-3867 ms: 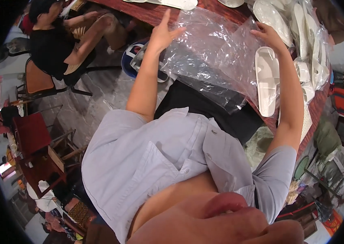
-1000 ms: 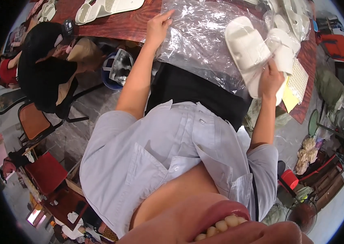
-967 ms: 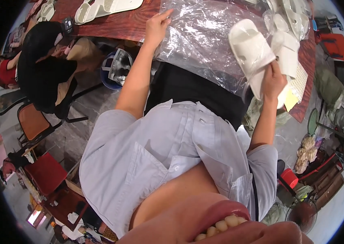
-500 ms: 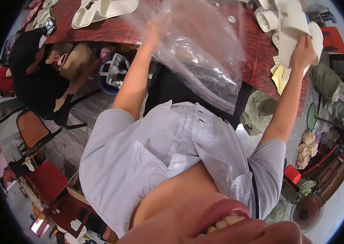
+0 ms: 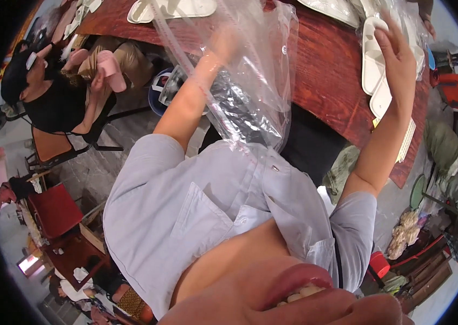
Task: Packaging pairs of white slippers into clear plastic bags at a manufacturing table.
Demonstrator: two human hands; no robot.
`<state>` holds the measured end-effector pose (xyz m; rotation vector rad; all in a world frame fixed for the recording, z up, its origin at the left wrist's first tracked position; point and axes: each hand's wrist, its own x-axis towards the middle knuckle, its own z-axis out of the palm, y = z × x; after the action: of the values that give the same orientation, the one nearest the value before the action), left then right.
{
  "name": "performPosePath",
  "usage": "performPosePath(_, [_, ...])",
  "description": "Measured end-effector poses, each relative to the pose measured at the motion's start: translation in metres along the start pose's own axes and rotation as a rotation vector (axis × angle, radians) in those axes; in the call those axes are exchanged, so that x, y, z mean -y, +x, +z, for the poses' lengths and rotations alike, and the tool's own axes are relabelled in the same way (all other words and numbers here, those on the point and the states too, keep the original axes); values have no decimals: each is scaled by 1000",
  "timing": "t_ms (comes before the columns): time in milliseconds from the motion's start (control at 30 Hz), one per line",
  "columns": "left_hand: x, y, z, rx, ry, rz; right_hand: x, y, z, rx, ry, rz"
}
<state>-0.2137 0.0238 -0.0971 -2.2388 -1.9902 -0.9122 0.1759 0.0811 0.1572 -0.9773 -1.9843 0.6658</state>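
A large clear plastic bag [image 5: 272, 81] hangs from my left hand [image 5: 222, 47], which is smeared by motion and partly seen through the film; its fingers appear closed on the bag. The bag's lower end droops off the near table edge toward my shirt. On the right, my right hand [image 5: 400, 57] is raised beside the white slippers, thumb apart from the blurred fingers, gripping nothing that I can see. Just left of it a white slipper [image 5: 371, 67] lies on the table, with more white slippers partly hidden behind the hand.
The dark red wooden table [image 5: 321, 70] spans the top. Another white slipper [image 5: 191, 7] lies at the far left of it. A seated co-worker in black [image 5: 55, 103] handles a pink slipper [image 5: 111, 70]. A blue bucket [image 5: 157, 97] stands below the table, a yellow paper [image 5: 376, 123] by its edge.
My right hand has let go of the white slippers it held and opened. My left hand has shifted slightly right, and the plastic bag has swung and narrowed. The co-worker has raised a pink slipper.
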Motion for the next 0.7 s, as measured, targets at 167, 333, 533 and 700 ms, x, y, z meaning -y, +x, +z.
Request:
performPosePath(167, [-80, 13, -63, -6, 144, 14, 158, -55, 58, 408, 407, -245])
performPosePath(333, [-82, 10, -68, -16, 7, -126, 151, -71, 132, 253, -185, -415])
performPosePath(533, [-73, 6, -64, -20, -226, -313, 52, -81, 139, -5, -61, -178])
performPosePath(700, [-56, -8, -82, 33, -359, -412, -33, -119, 120, -139, 278, 77])
